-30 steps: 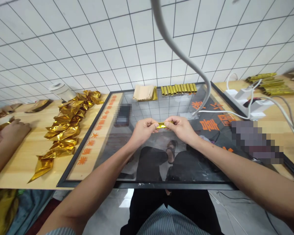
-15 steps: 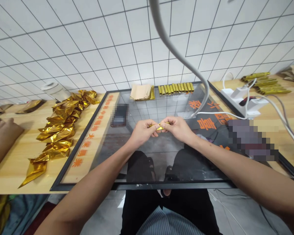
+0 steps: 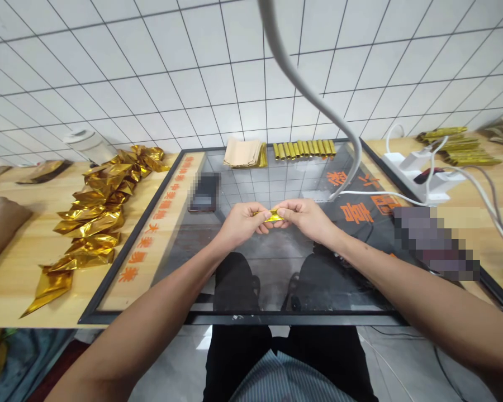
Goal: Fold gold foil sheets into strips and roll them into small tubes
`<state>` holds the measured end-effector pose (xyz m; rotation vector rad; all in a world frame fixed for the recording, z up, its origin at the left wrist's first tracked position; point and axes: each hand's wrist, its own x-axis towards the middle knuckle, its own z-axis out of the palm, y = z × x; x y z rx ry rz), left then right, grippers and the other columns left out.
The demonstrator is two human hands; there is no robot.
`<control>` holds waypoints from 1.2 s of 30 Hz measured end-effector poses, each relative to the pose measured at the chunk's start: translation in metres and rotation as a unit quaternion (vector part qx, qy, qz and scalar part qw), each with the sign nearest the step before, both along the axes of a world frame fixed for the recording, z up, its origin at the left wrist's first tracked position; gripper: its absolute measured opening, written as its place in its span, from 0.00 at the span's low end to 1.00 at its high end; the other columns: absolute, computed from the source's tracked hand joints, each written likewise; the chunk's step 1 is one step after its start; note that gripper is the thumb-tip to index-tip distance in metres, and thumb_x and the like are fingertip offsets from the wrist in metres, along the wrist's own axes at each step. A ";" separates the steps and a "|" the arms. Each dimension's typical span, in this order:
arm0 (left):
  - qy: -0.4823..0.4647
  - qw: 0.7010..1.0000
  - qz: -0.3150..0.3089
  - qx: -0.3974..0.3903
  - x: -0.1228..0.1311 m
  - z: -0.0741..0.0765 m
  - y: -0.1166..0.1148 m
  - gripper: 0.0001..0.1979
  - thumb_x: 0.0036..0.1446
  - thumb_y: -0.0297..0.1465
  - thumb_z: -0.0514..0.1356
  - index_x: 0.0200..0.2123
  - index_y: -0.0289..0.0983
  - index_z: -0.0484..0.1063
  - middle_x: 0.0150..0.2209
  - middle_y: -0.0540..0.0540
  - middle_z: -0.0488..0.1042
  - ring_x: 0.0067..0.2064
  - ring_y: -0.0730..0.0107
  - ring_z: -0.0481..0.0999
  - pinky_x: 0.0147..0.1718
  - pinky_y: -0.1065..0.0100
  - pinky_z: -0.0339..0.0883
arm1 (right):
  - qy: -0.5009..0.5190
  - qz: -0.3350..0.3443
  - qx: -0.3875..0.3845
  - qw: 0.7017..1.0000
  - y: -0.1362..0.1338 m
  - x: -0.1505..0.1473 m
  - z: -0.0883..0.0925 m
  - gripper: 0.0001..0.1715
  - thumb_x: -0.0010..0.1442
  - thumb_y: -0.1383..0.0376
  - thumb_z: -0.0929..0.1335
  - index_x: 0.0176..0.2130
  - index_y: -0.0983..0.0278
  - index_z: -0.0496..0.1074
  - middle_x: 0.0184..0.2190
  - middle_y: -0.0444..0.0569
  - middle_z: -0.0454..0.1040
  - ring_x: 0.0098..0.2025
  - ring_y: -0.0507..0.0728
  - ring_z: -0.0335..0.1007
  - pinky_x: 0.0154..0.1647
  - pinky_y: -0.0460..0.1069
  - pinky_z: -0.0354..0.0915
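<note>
A small roll of gold foil paper point(image 3: 271, 215) is pinched above the glass tabletop point(image 3: 272, 245). My left hand point(image 3: 243, 222) grips its left end, thumb on top. At its right end my right hand point(image 3: 302, 215) holds it in the same way, fingers curled beneath. Beyond the hands, a row of rolled gold tubes point(image 3: 304, 149) lies side by side near the wall. Left of that row is a stack of gold-backed paper sheets point(image 3: 242, 153), tan side up.
Folded gold foil shapes point(image 3: 94, 218) form a long line on the wooden table at left, with another person's hand point(image 3: 4, 223) beyond. A phone point(image 3: 204, 191) lies on the glass. At right are a power strip point(image 3: 419, 173) with cables and more gold rolls point(image 3: 465, 148). A grey flexible arm point(image 3: 310, 95) hangs ahead.
My hands stay at nearly the same spot, and more of the gold foil roll shows between the thumbs. The view has shifted slightly.
</note>
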<state>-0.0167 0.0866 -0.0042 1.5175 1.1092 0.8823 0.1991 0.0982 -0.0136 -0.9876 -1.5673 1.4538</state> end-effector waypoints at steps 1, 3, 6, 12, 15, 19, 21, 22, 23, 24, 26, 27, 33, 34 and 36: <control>-0.001 1.000 -0.003 -0.006 0.000 0.000 0.000 0.19 0.59 0.46 0.71 0.30 0.35 0.78 0.27 0.42 0.84 0.25 0.68 0.81 0.26 0.70 0.75 | 0.002 0.002 -0.004 1.000 0.000 0.001 -0.001 0.24 0.58 0.46 0.79 0.41 0.62 0.85 0.34 0.49 0.86 0.36 0.57 0.85 0.39 0.51 0.78; -0.003 1.000 -0.004 -0.014 0.000 -0.001 -0.001 0.18 0.59 0.45 0.71 0.31 0.35 0.78 0.27 0.43 0.83 0.24 0.70 0.80 0.25 0.71 0.75 | 0.006 0.004 -0.009 1.000 0.001 0.002 -0.001 0.23 0.58 0.47 0.79 0.41 0.62 0.84 0.34 0.49 0.86 0.36 0.57 0.85 0.39 0.50 0.78; -0.004 1.000 0.010 -0.012 0.002 -0.001 -0.003 0.16 0.60 0.43 0.70 0.31 0.35 0.77 0.26 0.45 0.82 0.24 0.71 0.80 0.24 0.72 0.74 | 0.009 0.009 -0.013 1.000 0.000 0.001 0.001 0.22 0.59 0.47 0.79 0.40 0.62 0.84 0.33 0.49 0.86 0.37 0.56 0.84 0.40 0.50 0.78; -0.028 1.000 0.006 0.001 0.006 0.001 -0.008 0.11 0.59 0.37 0.70 0.34 0.35 0.78 0.29 0.45 0.84 0.27 0.70 0.82 0.27 0.72 0.75 | 0.003 -0.018 -0.005 1.000 -0.003 0.001 0.005 0.24 0.50 0.49 0.84 0.36 0.63 0.81 0.28 0.46 0.83 0.32 0.55 0.81 0.36 0.50 0.77; -0.040 0.999 -0.007 -0.025 0.007 0.002 -0.009 0.08 0.58 0.33 0.70 0.34 0.35 0.77 0.30 0.44 0.85 0.28 0.69 0.84 0.28 0.72 0.77 | 0.008 -0.036 -0.020 0.999 -0.004 0.002 0.004 0.27 0.48 0.47 0.85 0.35 0.63 0.81 0.29 0.47 0.83 0.31 0.54 0.80 0.34 0.49 0.76; -0.066 0.996 -0.017 -0.059 0.003 0.001 -0.006 0.08 0.61 0.33 0.69 0.34 0.35 0.75 0.31 0.43 0.85 0.29 0.69 0.85 0.30 0.70 0.79 | 0.002 -0.028 -0.026 0.999 -0.001 0.005 0.002 0.26 0.50 0.47 0.85 0.37 0.63 0.82 0.30 0.47 0.84 0.32 0.55 0.82 0.36 0.51 0.78; -0.083 0.993 -0.036 -0.074 0.000 0.001 -0.003 0.10 0.63 0.35 0.69 0.36 0.35 0.75 0.33 0.42 0.86 0.31 0.68 0.86 0.32 0.69 0.80 | 0.004 -0.022 -0.036 0.999 0.001 0.007 0.001 0.25 0.52 0.49 0.84 0.40 0.63 0.82 0.31 0.48 0.85 0.34 0.56 0.83 0.37 0.51 0.79; -0.089 0.992 -0.049 -0.078 -0.003 0.001 -0.002 0.10 0.63 0.36 0.69 0.38 0.35 0.76 0.35 0.41 0.87 0.32 0.68 0.87 0.34 0.68 0.81 | 0.008 -0.020 -0.043 0.999 0.002 0.009 0.000 0.25 0.53 0.49 0.84 0.41 0.63 0.82 0.32 0.49 0.86 0.34 0.56 0.83 0.38 0.51 0.79; -0.092 0.991 -0.062 -0.079 -0.005 0.001 0.000 0.11 0.64 0.37 0.69 0.39 0.35 0.76 0.36 0.41 0.87 0.34 0.67 0.87 0.35 0.68 0.82 | 0.012 -0.017 -0.053 0.998 0.003 0.011 0.000 0.25 0.53 0.50 0.84 0.41 0.63 0.82 0.33 0.49 0.86 0.35 0.56 0.84 0.38 0.51 0.80; -0.094 0.990 -0.076 -0.080 -0.007 0.001 0.001 0.12 0.64 0.38 0.69 0.41 0.35 0.77 0.37 0.40 0.88 0.35 0.66 0.88 0.36 0.67 0.82 | 0.017 -0.014 -0.064 0.998 0.004 0.013 0.000 0.25 0.52 0.50 0.84 0.42 0.63 0.82 0.34 0.50 0.87 0.35 0.56 0.84 0.38 0.50 0.80; -0.092 0.987 -0.100 -0.081 -0.011 0.002 0.002 0.14 0.64 0.40 0.70 0.43 0.35 0.78 0.41 0.39 0.88 0.38 0.65 0.89 0.38 0.67 0.82 | 0.024 -0.011 -0.083 0.996 0.005 0.017 0.002 0.26 0.52 0.52 0.85 0.44 0.63 0.83 0.36 0.51 0.87 0.37 0.56 0.85 0.39 0.50 0.81; -0.090 0.987 -0.107 -0.084 -0.013 0.003 0.003 0.15 0.65 0.41 0.70 0.44 0.35 0.78 0.43 0.38 0.88 0.40 0.64 0.89 0.39 0.67 0.83 | 0.025 -0.010 -0.088 0.996 0.005 0.019 0.002 0.26 0.52 0.52 0.85 0.45 0.63 0.83 0.37 0.52 0.88 0.38 0.56 0.86 0.40 0.49 0.81; -0.081 0.988 -0.107 -0.076 -0.015 0.004 0.002 0.18 0.66 0.44 0.69 0.49 0.35 0.80 0.45 0.38 0.88 0.42 0.62 0.90 0.42 0.66 0.83 | 0.020 -0.017 -0.096 0.995 0.003 0.021 0.006 0.25 0.53 0.53 0.85 0.44 0.63 0.84 0.38 0.53 0.88 0.38 0.58 0.87 0.39 0.50 0.82; -0.081 0.988 -0.105 -0.075 -0.015 0.004 0.002 0.19 0.67 0.44 0.68 0.51 0.35 0.80 0.45 0.37 0.88 0.43 0.62 0.90 0.42 0.66 0.83 | 0.019 -0.017 -0.096 0.995 0.003 0.022 0.007 0.25 0.53 0.52 0.84 0.44 0.63 0.84 0.38 0.53 0.88 0.39 0.58 0.87 0.39 0.50 0.82; -0.079 0.989 -0.096 -0.076 -0.014 0.004 0.001 0.19 0.68 0.45 0.67 0.51 0.35 0.81 0.46 0.37 0.88 0.43 0.62 0.90 0.42 0.66 0.83 | 0.015 -0.016 -0.087 0.996 0.003 0.022 0.008 0.24 0.54 0.52 0.84 0.45 0.63 0.84 0.38 0.53 0.88 0.39 0.58 0.87 0.40 0.50 0.82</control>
